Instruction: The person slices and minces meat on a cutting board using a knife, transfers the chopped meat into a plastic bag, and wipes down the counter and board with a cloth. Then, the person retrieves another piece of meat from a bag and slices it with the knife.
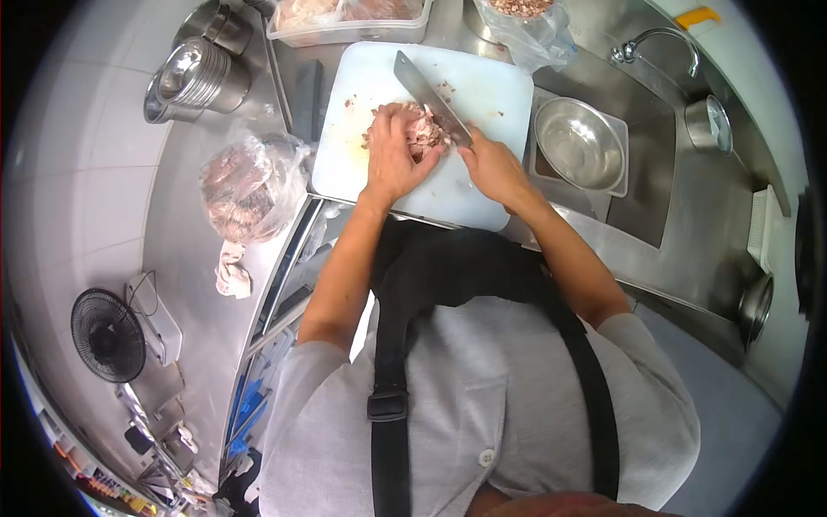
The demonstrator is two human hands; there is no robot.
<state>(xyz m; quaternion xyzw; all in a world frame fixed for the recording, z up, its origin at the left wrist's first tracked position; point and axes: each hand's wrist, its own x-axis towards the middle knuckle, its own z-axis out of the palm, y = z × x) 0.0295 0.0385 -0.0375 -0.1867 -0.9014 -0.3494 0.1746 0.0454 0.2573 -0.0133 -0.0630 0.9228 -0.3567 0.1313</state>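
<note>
A pile of chopped meat (423, 131) lies on the white cutting board (482, 86). My left hand (394, 164) is cupped over the pile's left side, thumb spread toward the right and fingers curled onto the meat. In my right hand (495, 172) is the handle of a cleaver (428, 95), its wide blade slanting up and left along the pile's right edge. The blade's lower edge against the board is hard to make out. Small meat scraps dot the board around the pile.
Left of the board sits a plastic bag of meat (245, 185), with a crumpled cloth (232, 271) below it. A plastic tub (353, 34) of meat and a bag of chopped bits (530, 34) stand behind. At right, a metal bowl (579, 142) rests by the sink (655, 189).
</note>
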